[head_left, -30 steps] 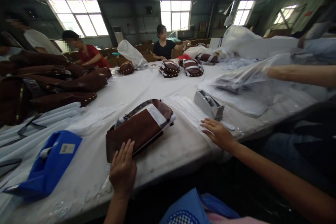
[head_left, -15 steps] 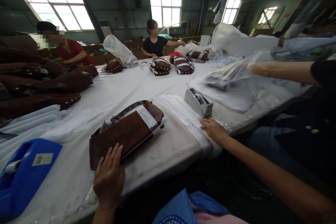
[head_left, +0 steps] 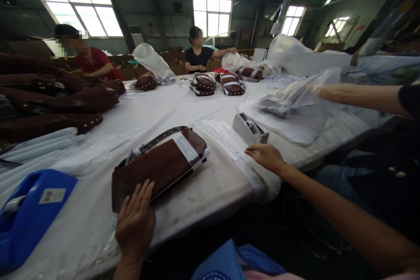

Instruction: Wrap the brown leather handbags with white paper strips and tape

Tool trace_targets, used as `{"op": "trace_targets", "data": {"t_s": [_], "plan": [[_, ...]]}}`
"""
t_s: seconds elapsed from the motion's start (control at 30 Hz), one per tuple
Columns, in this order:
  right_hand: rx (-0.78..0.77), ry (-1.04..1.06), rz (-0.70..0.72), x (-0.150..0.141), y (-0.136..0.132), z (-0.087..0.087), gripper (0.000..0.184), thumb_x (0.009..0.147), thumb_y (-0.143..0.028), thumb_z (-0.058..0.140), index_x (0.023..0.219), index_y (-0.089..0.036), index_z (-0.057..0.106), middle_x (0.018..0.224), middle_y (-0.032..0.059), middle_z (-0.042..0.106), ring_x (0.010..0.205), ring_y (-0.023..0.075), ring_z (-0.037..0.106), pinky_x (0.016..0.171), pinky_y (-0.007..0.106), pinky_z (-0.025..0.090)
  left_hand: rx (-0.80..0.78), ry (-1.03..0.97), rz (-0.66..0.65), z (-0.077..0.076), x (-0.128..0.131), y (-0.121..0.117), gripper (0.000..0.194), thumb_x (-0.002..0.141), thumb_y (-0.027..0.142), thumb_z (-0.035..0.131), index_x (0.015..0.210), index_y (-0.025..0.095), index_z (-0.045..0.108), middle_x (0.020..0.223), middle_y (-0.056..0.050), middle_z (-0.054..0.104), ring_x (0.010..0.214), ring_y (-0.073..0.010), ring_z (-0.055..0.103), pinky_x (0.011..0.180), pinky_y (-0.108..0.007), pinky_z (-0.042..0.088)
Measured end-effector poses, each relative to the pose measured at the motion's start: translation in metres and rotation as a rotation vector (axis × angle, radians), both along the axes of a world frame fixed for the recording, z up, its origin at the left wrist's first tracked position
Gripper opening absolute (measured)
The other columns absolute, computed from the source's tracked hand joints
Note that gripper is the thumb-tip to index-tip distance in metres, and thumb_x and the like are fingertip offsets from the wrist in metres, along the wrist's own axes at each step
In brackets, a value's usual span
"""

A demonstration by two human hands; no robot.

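A brown handbag [head_left: 154,166] lies on the white-covered table, its studded strap along the far side and a white band wrapped around its right end. My left hand [head_left: 136,218] rests on the bag's near left corner with fingers stretched out. Over the table edge, my right hand [head_left: 267,157] is closed in a pinch; whatever lies between the fingertips is too small to make out. Just beyond those fingertips stands a grey tape dispenser [head_left: 247,127]. White plastic sheets [head_left: 226,140] lie between the bag and the dispenser.
A blue tape dispenser [head_left: 36,214] sits at the near left, with brown bags [head_left: 65,96] piled behind it. Several wrapped bags [head_left: 232,84] lie farther back. At right a co-worker's arm [head_left: 361,96] reaches into a clear plastic bag [head_left: 295,96]. Two people stand across the table.
My right hand has lifted slightly and shifted left, its fingers drawn into a pinch. My left hand stays on the handbag. The person across has raised a hand with clear plastic.
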State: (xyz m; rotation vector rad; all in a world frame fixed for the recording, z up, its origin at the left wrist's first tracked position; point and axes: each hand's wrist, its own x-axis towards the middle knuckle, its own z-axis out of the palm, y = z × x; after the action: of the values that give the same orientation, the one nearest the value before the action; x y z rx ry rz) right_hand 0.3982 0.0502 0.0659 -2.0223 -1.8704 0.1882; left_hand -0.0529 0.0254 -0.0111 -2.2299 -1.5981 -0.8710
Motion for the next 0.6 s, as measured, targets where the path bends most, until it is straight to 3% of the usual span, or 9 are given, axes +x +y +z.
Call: {"op": "trace_targets", "data": {"t_s": [0.07, 0.13, 0.27, 0.4, 0.6], "plan": [[-0.091, 0.11, 0.131, -0.003, -0.001, -0.002, 0.031, 0.093, -0.047, 0.056, 0.093, -0.025, 0.078, 0.088, 0.0003, 0.078, 0.08, 0.02, 0.073, 0.073, 0.027, 0.053, 0.0, -0.005, -0.004, 0.0, 0.0, 0.0, 0.076, 0.086, 0.004, 0.045, 0.156, 0.029, 0.027, 0.151, -0.006, 0.048, 0.136, -0.0261, 0.049, 0.117, -0.046, 0.032], [-0.081, 0.121, 0.128, 0.002, -0.001, -0.008, 0.034, 0.097, -0.044, 0.05, 0.097, -0.023, 0.077, 0.086, 0.0019, 0.078, 0.075, 0.0194, 0.073, 0.071, 0.027, 0.053, 0.003, -0.01, -0.009, 0.001, 0.0, 0.001, 0.076, 0.086, 0.005, 0.045, 0.156, 0.03, 0.027, 0.15, -0.006, 0.049, 0.135, -0.0262, 0.049, 0.116, -0.046, 0.032], [0.011, -0.148, 0.045, 0.024, 0.001, -0.026, 0.03, 0.093, -0.029, 0.057, 0.118, -0.022, 0.07, 0.118, 0.0086, 0.072, 0.099, 0.0242, 0.07, 0.083, 0.032, 0.054, 0.003, -0.018, -0.009, 0.002, 0.001, 0.001, 0.076, 0.086, 0.005, 0.046, 0.156, 0.03, 0.027, 0.15, -0.005, 0.049, 0.135, -0.0263, 0.049, 0.116, -0.046, 0.032], [-0.047, -0.218, 0.045, 0.036, -0.001, -0.04, 0.024, 0.092, -0.036, 0.059, 0.109, -0.026, 0.074, 0.115, 0.0039, 0.073, 0.098, 0.0214, 0.07, 0.079, 0.029, 0.053, 0.01, -0.033, -0.008, 0.001, 0.001, 0.001, 0.076, 0.086, 0.005, 0.046, 0.155, 0.03, 0.028, 0.149, -0.005, 0.05, 0.135, -0.0262, 0.05, 0.117, -0.046, 0.032], [-0.082, -0.287, -0.002, 0.03, 0.005, -0.031, 0.032, 0.099, -0.039, 0.046, 0.101, -0.027, 0.075, 0.104, 0.0023, 0.076, 0.09, 0.0205, 0.069, 0.068, 0.027, 0.046, 0.002, -0.031, -0.007, 0.002, 0.002, 0.0, 0.075, 0.086, 0.006, 0.046, 0.155, 0.03, 0.028, 0.15, -0.005, 0.049, 0.135, -0.0259, 0.049, 0.117, -0.046, 0.032]]}}
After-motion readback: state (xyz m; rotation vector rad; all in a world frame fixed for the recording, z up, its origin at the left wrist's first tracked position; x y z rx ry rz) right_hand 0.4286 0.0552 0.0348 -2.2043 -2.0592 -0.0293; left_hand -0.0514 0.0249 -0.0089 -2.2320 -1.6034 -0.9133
